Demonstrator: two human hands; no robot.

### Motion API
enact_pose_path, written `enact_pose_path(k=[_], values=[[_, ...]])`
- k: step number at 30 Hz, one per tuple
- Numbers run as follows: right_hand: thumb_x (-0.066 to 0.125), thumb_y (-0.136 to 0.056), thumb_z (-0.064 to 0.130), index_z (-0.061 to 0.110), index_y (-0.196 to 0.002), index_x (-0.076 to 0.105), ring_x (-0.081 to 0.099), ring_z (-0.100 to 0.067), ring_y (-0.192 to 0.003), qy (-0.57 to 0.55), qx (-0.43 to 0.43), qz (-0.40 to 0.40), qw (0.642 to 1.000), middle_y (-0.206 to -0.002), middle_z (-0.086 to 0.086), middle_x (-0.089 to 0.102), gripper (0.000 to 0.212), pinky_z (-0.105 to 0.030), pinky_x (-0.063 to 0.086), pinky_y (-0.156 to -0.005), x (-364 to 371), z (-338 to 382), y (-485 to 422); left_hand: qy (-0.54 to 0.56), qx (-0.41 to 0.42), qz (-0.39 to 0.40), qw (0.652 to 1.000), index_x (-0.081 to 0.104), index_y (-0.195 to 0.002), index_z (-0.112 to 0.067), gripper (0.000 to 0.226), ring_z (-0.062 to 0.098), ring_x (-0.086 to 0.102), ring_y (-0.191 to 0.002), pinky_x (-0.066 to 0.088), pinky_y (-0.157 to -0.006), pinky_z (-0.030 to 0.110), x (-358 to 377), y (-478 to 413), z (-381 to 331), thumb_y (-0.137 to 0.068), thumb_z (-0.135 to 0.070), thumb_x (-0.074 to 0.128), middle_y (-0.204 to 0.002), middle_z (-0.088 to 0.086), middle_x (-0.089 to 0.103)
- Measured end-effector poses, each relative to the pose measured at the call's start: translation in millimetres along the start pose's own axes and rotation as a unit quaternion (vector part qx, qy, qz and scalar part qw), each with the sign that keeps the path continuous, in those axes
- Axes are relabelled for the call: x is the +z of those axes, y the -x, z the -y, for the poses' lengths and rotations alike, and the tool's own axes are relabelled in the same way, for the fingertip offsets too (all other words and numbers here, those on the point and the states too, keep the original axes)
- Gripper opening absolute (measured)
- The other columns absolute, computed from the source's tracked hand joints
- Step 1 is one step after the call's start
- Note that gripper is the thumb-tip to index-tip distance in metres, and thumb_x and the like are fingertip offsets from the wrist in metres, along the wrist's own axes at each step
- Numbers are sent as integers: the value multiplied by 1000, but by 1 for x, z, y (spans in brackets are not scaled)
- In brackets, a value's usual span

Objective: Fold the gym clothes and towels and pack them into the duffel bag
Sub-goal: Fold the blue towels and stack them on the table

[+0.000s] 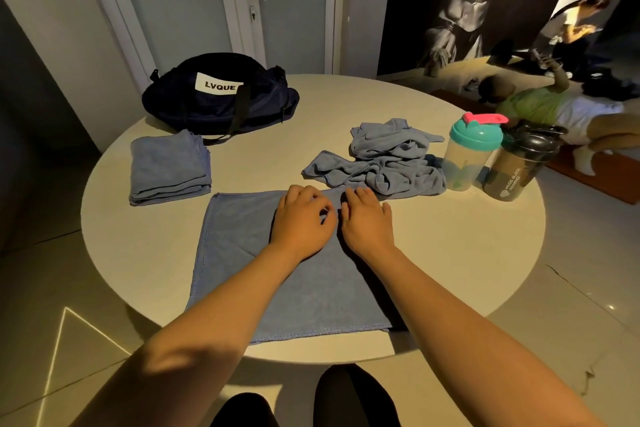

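Spread flat on the near side of the round table, a blue towel is seen with its near edge at the table's rim. Both hands are laid side by side on the towel's far part. The right hand is rested palm down with its fingers fairly straight and released, nothing being grasped. The left hand is placed just beside it with its fingers bent at the knuckles; whether cloth is pinched under them cannot be told. To the left of the flat towel, and apart from it, a stack of folded blue towels is set. Behind that stack, at the far left of the table, the dark duffel bag is placed, marked with a white label reading LVQUE, and one black strap is trailed down toward the stack. A crumpled heap of blue towels is piled just beyond the hands. To its right, a shaker bottle with a teal lid and a dark shaker bottle are stood next to each other.
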State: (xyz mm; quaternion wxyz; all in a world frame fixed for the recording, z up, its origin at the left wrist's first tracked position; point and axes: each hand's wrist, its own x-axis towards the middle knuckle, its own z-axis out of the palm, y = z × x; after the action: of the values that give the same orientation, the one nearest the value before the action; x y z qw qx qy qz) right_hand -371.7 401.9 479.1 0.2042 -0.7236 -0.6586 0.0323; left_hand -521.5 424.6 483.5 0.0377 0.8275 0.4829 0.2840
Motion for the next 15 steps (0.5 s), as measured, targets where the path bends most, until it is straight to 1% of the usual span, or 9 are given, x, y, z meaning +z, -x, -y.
enact_pose_path(k=[1,3,5,7,8,10,11,13,15], values=[[42,-102,24,13,-128,58,43,-31,-129,1,2,-39,999,-130,-9,54,32,-45,31,-99,-5,0,6,-13,-4,36,999,70,-114,-29,28,22,47,-118,38,-99,38,-2,8,-4,-98,-44,52,-119,-7,61],[52,-97,21,13,-125,61,46,-34,-118,20,12,-73,997,-123,-11,55,30,-41,31,-90,-13,-4,22,-41,-26,129,990,55,-139,-35,46,21,37,-135,27,-112,38,-2,19,-6,-102,-56,40,-146,-7,49],[46,-101,28,18,-133,55,44,-33,-121,62,8,-32,998,-129,-9,53,35,-42,31,-94,-17,-7,41,-68,-37,202,976,30,-156,-36,59,20,17,-150,12,-122,40,-3,26,-5,-103,-61,27,-165,-5,22],[31,-106,38,22,-146,42,34,-29,-138,67,18,50,996,-150,-7,41,44,-50,25,-107,-16,-10,57,-69,-38,243,967,18,-160,-35,62,18,5,-154,2,-125,41,-6,29,-6,-104,-61,20,-169,-4,7],[23,-107,41,23,-153,31,23,-26,-147,54,30,88,994,-161,-5,27,50,-55,16,-114,-16,-11,62,-59,-28,233,970,22,-159,-33,60,19,7,-154,3,-125,41,-9,31,-7,-105,-59,22,-169,-3,9],[16,-107,46,24,-159,18,8,-24,-153,35,50,117,991,-167,-3,11,56,-59,5,-118,-16,-14,70,-71,11,137,988,48,-147,-28,49,24,29,-145,17,-118,39,-16,39,-14,-106,-50,35,-158,1,36],[19,-107,45,23,-157,23,11,-28,-152,33,56,102,993,-166,-7,16,55,-59,9,-118,-18,-15,73,-89,19,88,992,59,-135,-27,41,25,39,-134,24,-110,38,-20,46,-20,-104,-47,40,-145,1,50],[36,-105,38,17,-143,46,34,-37,-138,42,48,17,998,-148,-17,42,45,-52,29,-107,-25,-13,83,-112,-2,59,992,65,-121,-29,35,24,45,-118,29,-98,38,-24,63,-27,-103,-47,41,-126,-3,58],[52,-98,28,10,-121,63,50,-41,-112,44,6,-73,996,-120,-18,58,31,-46,39,-88,-28,-4,95,-101,-40,90,990,60,-129,-32,39,23,44,-122,30,-100,39,-22,83,-30,-105,-48,34,-133,-4,56]])
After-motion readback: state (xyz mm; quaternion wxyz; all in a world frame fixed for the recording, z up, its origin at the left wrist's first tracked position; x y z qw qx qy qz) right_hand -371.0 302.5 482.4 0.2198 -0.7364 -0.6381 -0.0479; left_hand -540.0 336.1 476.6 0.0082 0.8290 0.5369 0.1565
